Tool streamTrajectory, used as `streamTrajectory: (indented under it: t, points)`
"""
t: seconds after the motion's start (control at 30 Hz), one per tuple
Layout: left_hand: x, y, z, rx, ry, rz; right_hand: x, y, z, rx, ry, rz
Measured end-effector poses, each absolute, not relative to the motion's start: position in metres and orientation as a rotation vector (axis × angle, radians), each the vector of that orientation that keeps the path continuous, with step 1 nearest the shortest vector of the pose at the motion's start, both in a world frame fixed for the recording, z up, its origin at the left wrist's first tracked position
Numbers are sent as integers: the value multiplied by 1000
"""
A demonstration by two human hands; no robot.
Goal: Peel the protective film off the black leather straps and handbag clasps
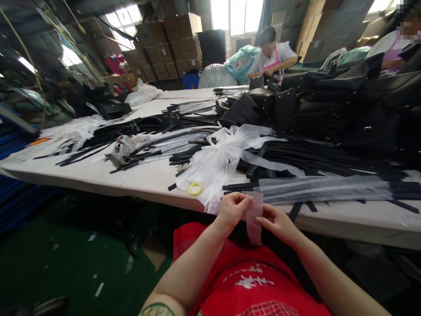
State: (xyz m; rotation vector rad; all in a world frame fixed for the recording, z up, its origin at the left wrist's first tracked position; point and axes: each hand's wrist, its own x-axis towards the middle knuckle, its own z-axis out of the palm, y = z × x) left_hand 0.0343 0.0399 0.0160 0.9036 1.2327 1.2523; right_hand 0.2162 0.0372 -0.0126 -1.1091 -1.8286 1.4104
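Right at the near edge of the table [148,183], a pale strip [254,231] is held up between both hands. Its upper left edge is pinched by the left hand [231,210], thumb pressed to finger; its right edge is gripped by the right hand [280,224], clamped on it too. The lower end is left hanging before the red apron [223,294]. Just beyond, black straps [309,153] are laid out, with more partly wrapped in a clear sleeve [322,188]. To the left, white film [223,153] is bunched, a yellow ring [194,189] set at its edge. Farther right, black bags [329,105] are heaped. Across the table, something dark is being handled by a co-worker [278,59].
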Motion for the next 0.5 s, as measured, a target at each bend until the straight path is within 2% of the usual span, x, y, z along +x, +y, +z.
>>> streamTrajectory:
  t: [0.3,0.5]
  points:
    - [36,31,17,775,1209,1210,213,38,-20,-1085,-1659,1487]
    - [31,33,19,1116,1030,1066,218,38,-15,-1043,-1782,1500]
